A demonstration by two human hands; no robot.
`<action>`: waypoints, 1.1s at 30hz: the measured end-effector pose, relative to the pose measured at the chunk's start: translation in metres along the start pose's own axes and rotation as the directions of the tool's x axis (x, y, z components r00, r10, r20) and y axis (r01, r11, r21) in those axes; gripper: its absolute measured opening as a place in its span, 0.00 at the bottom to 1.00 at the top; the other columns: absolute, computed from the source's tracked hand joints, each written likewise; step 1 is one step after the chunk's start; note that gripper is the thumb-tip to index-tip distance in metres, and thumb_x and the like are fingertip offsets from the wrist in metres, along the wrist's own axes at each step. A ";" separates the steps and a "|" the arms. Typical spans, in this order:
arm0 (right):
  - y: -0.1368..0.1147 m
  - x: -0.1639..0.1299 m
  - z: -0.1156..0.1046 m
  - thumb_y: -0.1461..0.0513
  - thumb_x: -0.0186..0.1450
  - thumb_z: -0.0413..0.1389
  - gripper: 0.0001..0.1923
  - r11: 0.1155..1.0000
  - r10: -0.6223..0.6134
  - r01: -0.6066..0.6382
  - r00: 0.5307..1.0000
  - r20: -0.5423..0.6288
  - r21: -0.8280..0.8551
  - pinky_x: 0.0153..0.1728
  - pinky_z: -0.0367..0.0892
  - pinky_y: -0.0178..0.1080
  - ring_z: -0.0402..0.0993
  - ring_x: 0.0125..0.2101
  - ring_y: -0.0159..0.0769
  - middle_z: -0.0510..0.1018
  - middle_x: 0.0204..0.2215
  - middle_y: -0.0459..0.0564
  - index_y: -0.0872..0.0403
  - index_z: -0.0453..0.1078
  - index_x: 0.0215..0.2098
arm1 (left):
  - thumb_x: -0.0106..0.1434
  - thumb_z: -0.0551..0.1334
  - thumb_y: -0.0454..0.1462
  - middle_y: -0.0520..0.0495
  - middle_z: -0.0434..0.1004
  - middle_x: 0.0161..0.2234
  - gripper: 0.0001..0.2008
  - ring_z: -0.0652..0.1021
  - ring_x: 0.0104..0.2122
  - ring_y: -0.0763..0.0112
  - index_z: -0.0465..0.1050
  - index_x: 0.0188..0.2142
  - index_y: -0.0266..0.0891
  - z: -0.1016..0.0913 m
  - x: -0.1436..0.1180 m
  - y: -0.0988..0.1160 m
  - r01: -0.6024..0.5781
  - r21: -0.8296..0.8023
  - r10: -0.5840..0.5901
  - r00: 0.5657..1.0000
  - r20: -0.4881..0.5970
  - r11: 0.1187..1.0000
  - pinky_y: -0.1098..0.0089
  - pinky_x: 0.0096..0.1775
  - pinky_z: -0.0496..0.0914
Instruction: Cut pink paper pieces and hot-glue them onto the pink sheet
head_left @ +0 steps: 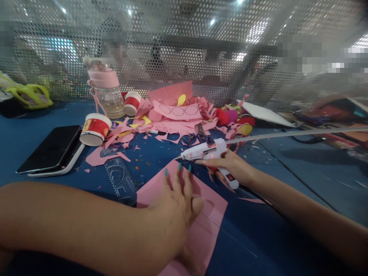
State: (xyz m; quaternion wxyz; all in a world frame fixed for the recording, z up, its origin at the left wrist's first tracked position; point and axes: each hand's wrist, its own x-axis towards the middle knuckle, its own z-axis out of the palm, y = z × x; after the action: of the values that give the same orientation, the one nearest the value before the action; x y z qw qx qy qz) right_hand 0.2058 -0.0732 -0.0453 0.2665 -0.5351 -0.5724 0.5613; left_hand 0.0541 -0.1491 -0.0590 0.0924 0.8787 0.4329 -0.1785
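Note:
My left hand (175,205) lies flat, fingers spread, on a pink paper sheet (208,222) on the blue table. My right hand (232,166) grips a white hot glue gun (205,152). The gun's nozzle points left, just above the far corner of the pink sheet. A glue stick pokes out of the gun's back toward the right.
A clear ruler (120,180) lies left of the sheet. Behind are pink paper scraps (172,119), scissors (198,136), two red paper cups (94,129), a pink-lidded bottle (106,92), a phone on a tablet (50,149) and a perforated screen (184,42).

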 end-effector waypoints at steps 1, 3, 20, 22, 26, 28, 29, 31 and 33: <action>0.000 0.000 0.000 0.59 0.44 0.62 0.12 1.000 0.001 -0.001 1.000 -0.001 0.002 0.03 0.52 0.27 0.57 0.03 0.25 0.67 0.05 0.43 0.57 0.65 0.13 | 0.33 0.67 0.55 0.37 0.37 0.63 0.53 0.42 0.59 0.31 0.55 0.58 0.43 -0.001 -0.001 0.000 -0.010 -0.019 0.010 1.000 -0.012 1.000 0.34 0.52 0.44; 0.001 0.000 -0.001 0.60 0.45 0.62 0.11 1.000 0.003 -0.003 1.000 0.004 0.010 0.03 0.53 0.27 0.57 0.03 0.25 0.67 0.05 0.42 0.57 0.66 0.14 | 0.33 0.67 0.55 0.35 0.36 0.63 0.53 0.42 0.58 0.30 0.55 0.58 0.41 -0.005 -0.002 -0.002 -0.040 -0.042 0.040 0.999 0.004 0.998 0.34 0.51 0.43; -0.013 -0.014 -0.015 0.57 0.49 0.60 0.11 0.964 -0.180 0.162 0.981 -0.070 -0.211 0.05 0.52 0.31 0.56 0.05 0.25 0.66 0.09 0.41 0.54 0.64 0.17 | 0.36 0.63 0.60 0.32 0.32 0.62 0.56 0.38 0.59 0.35 0.49 0.61 0.39 -0.009 -0.004 -0.006 -0.099 0.000 0.099 0.994 0.054 0.995 0.36 0.53 0.42; -0.020 -0.021 -0.024 0.56 0.52 0.56 0.11 0.899 -0.298 0.231 0.945 -0.134 -0.371 0.07 0.53 0.33 0.57 0.07 0.27 0.64 0.09 0.41 0.53 0.63 0.19 | 0.35 0.62 0.61 0.31 0.32 0.62 0.57 0.38 0.59 0.35 0.49 0.61 0.37 -0.011 -0.005 -0.004 -0.077 0.003 0.077 0.996 0.046 0.997 0.38 0.54 0.42; -0.025 -0.040 -0.041 0.57 0.56 0.48 0.08 0.542 -0.563 0.196 0.807 -0.180 -0.817 0.19 0.59 0.39 0.64 0.17 0.35 0.68 0.19 0.48 0.52 0.58 0.24 | 0.39 0.64 0.57 0.32 0.34 0.62 0.53 0.41 0.60 0.40 0.50 0.60 0.35 -0.018 -0.011 0.002 -0.022 0.043 0.019 0.998 0.064 0.999 0.44 0.56 0.45; -0.019 -0.051 -0.047 0.59 0.55 0.48 0.06 0.330 -0.622 0.082 0.768 -0.152 -0.940 0.25 0.60 0.42 0.67 0.25 0.41 0.69 0.26 0.52 0.52 0.56 0.27 | 0.42 0.63 0.57 0.29 0.38 0.62 0.52 0.45 0.60 0.41 0.50 0.60 0.32 -0.024 -0.015 0.003 -0.022 0.103 0.016 0.998 0.063 0.994 0.47 0.56 0.48; -0.013 -0.056 -0.049 0.59 0.55 0.48 0.06 0.269 -0.596 0.032 0.791 -0.140 -0.963 0.27 0.61 0.43 0.67 0.27 0.43 0.68 0.28 0.53 0.53 0.55 0.28 | 0.42 0.63 0.57 0.27 0.43 0.61 0.51 0.49 0.60 0.42 0.52 0.59 0.29 -0.029 -0.018 0.001 -0.046 0.140 0.040 0.998 0.047 0.989 0.50 0.56 0.50; 0.001 -0.065 -0.056 0.59 0.54 0.47 0.08 0.200 -0.536 -0.046 0.831 -0.149 -0.979 0.29 0.62 0.44 0.67 0.28 0.44 0.66 0.30 0.54 0.53 0.54 0.30 | 0.40 0.63 0.58 0.28 0.59 0.56 0.47 0.62 0.55 0.44 0.59 0.54 0.30 -0.042 -0.027 -0.007 -0.166 0.178 0.171 0.985 -0.014 0.970 0.54 0.53 0.57; 0.017 -0.073 -0.065 0.58 0.55 0.46 0.07 0.200 -0.470 -0.083 0.866 -0.170 -0.976 0.32 0.63 0.45 0.67 0.31 0.45 0.65 0.32 0.54 0.52 0.52 0.30 | 0.43 0.62 0.58 0.30 0.67 0.50 0.43 0.68 0.48 0.48 0.62 0.50 0.30 -0.059 -0.038 -0.022 -0.175 0.216 0.208 0.968 -0.140 0.961 0.58 0.46 0.63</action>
State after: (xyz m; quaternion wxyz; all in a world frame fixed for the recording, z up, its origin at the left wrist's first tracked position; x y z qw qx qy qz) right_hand 0.2908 -0.1198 -0.0252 0.0677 -0.6126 -0.7820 -0.0923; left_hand 0.0288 -0.1452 0.0098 -0.0155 0.9329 0.3314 -0.1400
